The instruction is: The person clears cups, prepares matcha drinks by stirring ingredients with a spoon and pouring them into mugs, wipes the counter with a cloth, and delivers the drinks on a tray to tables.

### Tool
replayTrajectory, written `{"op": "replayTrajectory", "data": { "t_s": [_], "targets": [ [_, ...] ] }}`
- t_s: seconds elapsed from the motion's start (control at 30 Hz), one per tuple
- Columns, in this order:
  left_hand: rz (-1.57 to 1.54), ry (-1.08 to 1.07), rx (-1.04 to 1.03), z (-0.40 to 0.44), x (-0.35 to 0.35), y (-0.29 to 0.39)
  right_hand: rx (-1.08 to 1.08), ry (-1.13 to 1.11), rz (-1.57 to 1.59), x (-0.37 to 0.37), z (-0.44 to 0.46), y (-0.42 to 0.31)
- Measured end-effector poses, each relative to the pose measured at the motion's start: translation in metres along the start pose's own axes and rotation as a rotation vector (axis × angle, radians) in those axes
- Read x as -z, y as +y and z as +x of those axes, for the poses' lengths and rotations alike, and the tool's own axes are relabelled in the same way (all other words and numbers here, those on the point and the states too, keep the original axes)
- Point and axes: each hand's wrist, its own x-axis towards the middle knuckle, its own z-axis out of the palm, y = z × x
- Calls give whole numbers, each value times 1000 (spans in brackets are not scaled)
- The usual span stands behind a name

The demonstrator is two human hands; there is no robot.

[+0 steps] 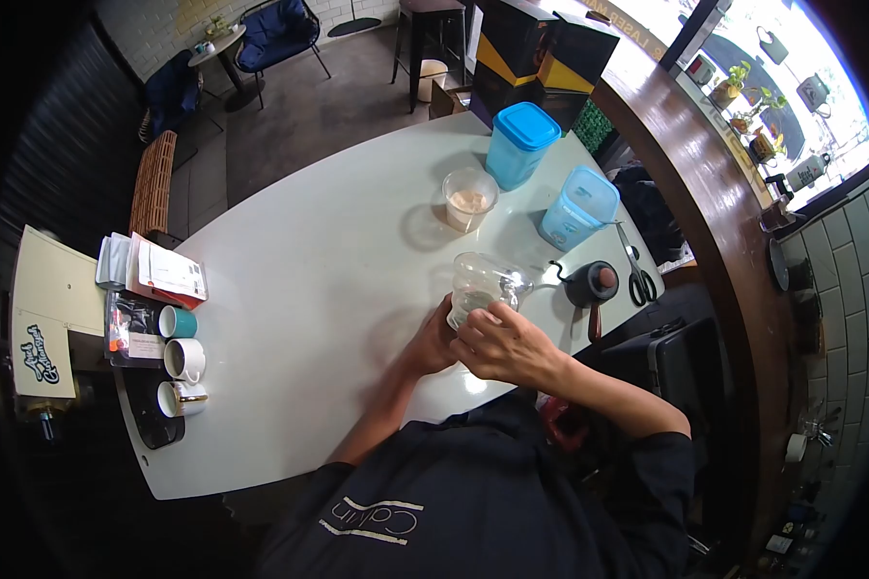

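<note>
My left hand and my right hand are close together over the near side of the white table, both closed on a clear see-through vessel. The vessel has a rounded, bulging body, and my fingers hide its near end. Right of it is a black gooseneck kettle with a wooden knob and handle. Black-handled scissors lie just beyond the kettle. Farther back is a clear round tub with something beige inside. An uncovered pale blue container is to its right.
A blue-lidded container stands at the table's far end, near dark boxes. Along the left edge are a teal mug, a white mug, a gold-banded mug and packets. A wooden counter runs along the right.
</note>
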Motion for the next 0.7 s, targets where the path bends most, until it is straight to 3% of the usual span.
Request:
{"op": "replayTrajectory", "data": {
  "t_s": [0.33, 0.43, 0.53, 0.63, 0.7],
  "targets": [
    [50, 53, 62, 4, -6, 12, 40, 224, 0, -13, -28, 6],
    [141, 76, -20, 6, -6, 17, 60, 256, -15, -17, -36, 7],
    [98, 53, 68, 6, -7, 30, 74, 285, -52, -18, -38, 11],
    [170, 60, -18, 8, -7, 41, 79, 341, -87, -15, -35, 18],
    [106, 49, 100, 8, -8, 44, 72, 371, -98, -8, -32, 22]
  ]
}}
